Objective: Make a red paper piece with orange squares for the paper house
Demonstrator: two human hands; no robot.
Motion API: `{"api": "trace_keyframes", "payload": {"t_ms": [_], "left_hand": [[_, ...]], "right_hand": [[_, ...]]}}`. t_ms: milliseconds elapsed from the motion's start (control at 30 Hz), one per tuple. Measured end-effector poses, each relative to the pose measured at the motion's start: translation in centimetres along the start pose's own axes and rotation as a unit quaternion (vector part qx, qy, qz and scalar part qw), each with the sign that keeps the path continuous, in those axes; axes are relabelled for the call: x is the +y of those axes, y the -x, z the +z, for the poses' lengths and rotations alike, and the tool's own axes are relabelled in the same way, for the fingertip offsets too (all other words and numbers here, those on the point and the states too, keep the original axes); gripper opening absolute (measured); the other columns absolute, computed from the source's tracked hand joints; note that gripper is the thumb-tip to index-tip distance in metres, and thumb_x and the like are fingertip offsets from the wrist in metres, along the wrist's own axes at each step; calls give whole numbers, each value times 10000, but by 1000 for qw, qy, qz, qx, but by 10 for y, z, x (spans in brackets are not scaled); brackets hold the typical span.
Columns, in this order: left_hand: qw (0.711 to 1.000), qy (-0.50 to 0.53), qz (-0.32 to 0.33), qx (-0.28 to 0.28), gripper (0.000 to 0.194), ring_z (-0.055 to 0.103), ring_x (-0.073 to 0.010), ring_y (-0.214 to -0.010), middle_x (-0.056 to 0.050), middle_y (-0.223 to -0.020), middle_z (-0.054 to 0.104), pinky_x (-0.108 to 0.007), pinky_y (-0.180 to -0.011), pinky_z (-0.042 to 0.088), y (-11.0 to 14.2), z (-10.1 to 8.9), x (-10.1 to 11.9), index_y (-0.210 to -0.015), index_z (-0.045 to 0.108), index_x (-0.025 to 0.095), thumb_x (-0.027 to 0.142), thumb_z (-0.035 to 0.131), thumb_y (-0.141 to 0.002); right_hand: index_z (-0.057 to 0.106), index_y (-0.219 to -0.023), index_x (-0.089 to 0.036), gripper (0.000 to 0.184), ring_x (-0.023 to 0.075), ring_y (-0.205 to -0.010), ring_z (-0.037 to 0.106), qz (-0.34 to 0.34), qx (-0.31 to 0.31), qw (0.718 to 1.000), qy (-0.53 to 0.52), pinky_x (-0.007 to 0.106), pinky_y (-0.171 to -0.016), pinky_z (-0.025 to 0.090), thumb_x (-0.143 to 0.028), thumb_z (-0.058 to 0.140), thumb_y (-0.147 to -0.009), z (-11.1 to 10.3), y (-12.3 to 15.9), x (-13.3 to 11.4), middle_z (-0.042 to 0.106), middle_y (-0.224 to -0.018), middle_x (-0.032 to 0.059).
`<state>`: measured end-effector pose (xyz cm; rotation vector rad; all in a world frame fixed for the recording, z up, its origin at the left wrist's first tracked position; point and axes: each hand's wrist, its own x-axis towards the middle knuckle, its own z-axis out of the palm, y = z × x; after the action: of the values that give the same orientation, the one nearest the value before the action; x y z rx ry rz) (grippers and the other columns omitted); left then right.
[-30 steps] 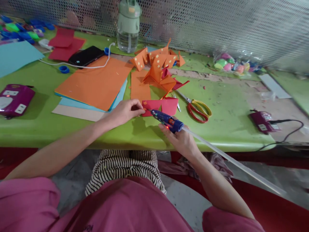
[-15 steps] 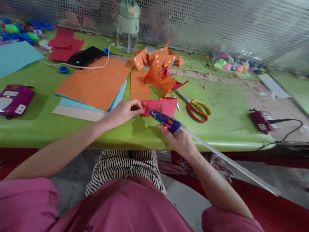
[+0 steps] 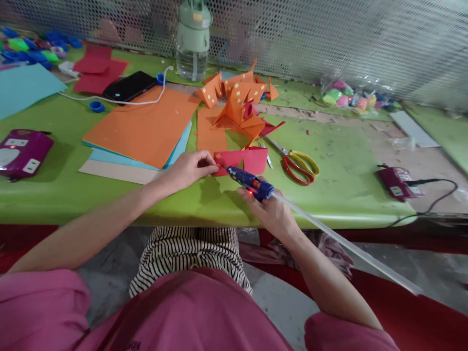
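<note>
I find nothing visibly moved since the earlier frame: left of the scissors (image 3: pixel 288 155), the left hand (image 3: pixel 192 169) pinches red paper (image 3: pixel 254 160), apparently orange-marked at one end only, while the right hand (image 3: pixel 275 210) grips the glue gun (image 3: pixel 249 182).

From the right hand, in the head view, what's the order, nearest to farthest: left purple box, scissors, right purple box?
1. Scissors: just beyond the right hand, slightly right.
2. Right purple box: farther off, right side.
3. Left purple box: away at far left.
</note>
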<state>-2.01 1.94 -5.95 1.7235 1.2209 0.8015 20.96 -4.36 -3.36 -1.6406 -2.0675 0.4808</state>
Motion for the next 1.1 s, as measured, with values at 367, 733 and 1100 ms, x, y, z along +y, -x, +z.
{"api": "trace_keyframes", "payload": {"t_ms": [367,733,1100], "left_hand": [[1000,2,13,-2,132,552,-108,-642,16,-721,676,-251,-602,370,0,1,-4,-829,651,179,306,683,-847],[1000,-13,4,-3,126,549,-105,-622,19,-714,674,-254,-598,376,-2,2,-5,-837,657,182,300,702,-837],[1000,-7,-4,-10,115,556,-103,-627,28,-704,666,-252,-600,379,0,1,0,-833,657,184,289,703,-845]], "right_hand": [[557,-814,-242,396,157,-532,500,23,-15,998,-53,311,-533,416,-635,538,-865,-6,4,-2,575,-627,0],[469,-883,-260,453,266,-776,542,97,154,963,200,449,-698,430,-584,728,-701,-72,-64,104,543,-799,67],[670,-876,-260,39,276,-946,581,-71,164,973,146,494,-893,416,-287,644,-867,-77,-56,71,612,-847,60]]}}
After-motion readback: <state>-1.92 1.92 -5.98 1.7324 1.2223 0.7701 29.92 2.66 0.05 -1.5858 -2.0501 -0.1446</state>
